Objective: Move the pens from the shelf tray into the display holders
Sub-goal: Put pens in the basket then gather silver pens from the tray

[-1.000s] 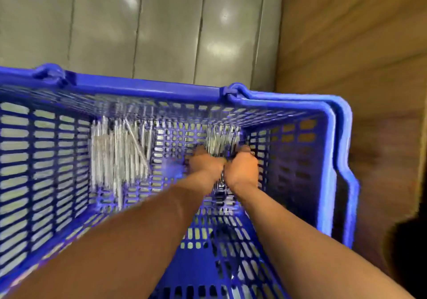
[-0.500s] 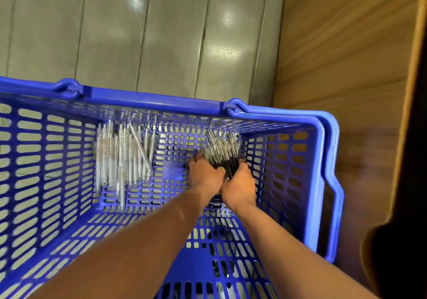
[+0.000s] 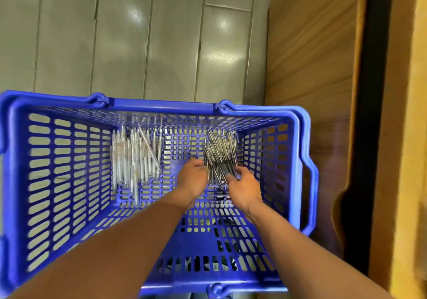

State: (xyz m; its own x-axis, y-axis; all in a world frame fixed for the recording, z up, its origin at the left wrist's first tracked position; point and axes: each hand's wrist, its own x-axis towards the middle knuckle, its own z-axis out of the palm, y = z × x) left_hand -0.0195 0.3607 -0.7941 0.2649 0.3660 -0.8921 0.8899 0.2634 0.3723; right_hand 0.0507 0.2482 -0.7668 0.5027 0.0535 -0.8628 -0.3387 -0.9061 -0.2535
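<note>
Both forearms reach down into a blue basket point(image 3: 18, 183), which sits on a tiled floor point(image 3: 161, 44) w/ a wood panel point(image 3: 307, 67) at 3 o'clock. Nearest the camera, the basket's slotted bottom shows dark shapes underneath, too unclear to name. Further in, the left hand point(image 3: 193, 178) and right hand point(image 3: 243, 186) flank the near ends of a heap of dark pens point(image 3: 220, 153), left at 9 o'clock of the heap, right at 5 o'clock. Left fingers are curled in at the heap's edge; right fingers are loosely spread, tips touching or just over the pen ends. Cannot tell if either actually grips pens yet; looks like neither has closed around the bunch. At 9 o'clock from the hands, well apart, a second lot of clear pens point(image 3: 136, 157) lies roughly parallel on the basket bottom, one slanted across the top. No display holders in view. Handling, as a judgement: pens are light, stiff, smooth plastic, so they roll and slip past each other; a loose bunch will fan out or shed a few if held at one end only. Best hold is prob. round the middle of the bunch, both hands squeezing from opp. sides, pens kept parallel. Tips could snag in the basket's slots on lifting, so lift level, not dragging.
</note>
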